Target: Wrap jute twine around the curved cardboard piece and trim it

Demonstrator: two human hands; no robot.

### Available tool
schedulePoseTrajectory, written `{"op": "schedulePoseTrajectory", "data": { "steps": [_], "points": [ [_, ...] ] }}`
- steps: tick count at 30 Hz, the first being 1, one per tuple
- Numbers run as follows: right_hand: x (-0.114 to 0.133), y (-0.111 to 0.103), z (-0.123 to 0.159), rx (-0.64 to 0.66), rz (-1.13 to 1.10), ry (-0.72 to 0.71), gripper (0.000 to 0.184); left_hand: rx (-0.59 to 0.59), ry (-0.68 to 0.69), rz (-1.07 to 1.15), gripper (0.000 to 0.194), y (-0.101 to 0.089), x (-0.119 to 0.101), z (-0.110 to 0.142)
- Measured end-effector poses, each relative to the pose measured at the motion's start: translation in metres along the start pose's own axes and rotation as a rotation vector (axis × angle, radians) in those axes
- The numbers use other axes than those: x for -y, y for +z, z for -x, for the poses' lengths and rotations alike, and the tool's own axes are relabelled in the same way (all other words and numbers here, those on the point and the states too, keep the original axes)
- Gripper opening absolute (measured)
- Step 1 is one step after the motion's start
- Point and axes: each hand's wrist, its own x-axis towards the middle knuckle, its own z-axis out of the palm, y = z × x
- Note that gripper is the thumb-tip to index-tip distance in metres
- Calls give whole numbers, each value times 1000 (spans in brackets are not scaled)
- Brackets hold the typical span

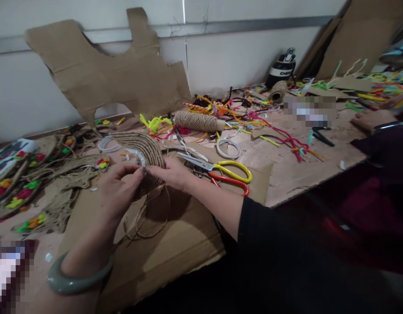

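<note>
A curved piece covered in rows of brown twine (145, 146) is held up in front of me. My right hand (175, 174) grips its right edge, thumb pointing left. On its inner side my left hand (119, 185) pinches a white strip of tape (138, 156) between thumb and finger, close to the right thumb. Loose twine ends (149, 222) hang below the piece over a cardboard sheet (181, 235). Scissors with one yellow and one red handle (217, 168) lie right of my right hand. A white tape roll (228, 148) is just behind them.
A twine spool (198, 121) lies behind my hands among colourful cords (282, 137). Twine pieces with bright knots (28, 192) pile up at left. A cut cardboard sheet (113, 78) leans on the wall near a black bottle (281, 69). Another person's hand (371, 118) rests at right.
</note>
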Motion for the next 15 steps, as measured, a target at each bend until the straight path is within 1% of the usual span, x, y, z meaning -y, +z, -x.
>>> {"op": "schedulePoseTrajectory", "data": {
  "steps": [10, 15],
  "points": [
    [1, 0, 0, -9, 79, 0, 31, 25, -5, 2, 23, -2, -1, 1],
    [3, -2, 1, 18, 39, -7, 26, 17, 13, -36, 24, -1, 0, 1]
  ]
}}
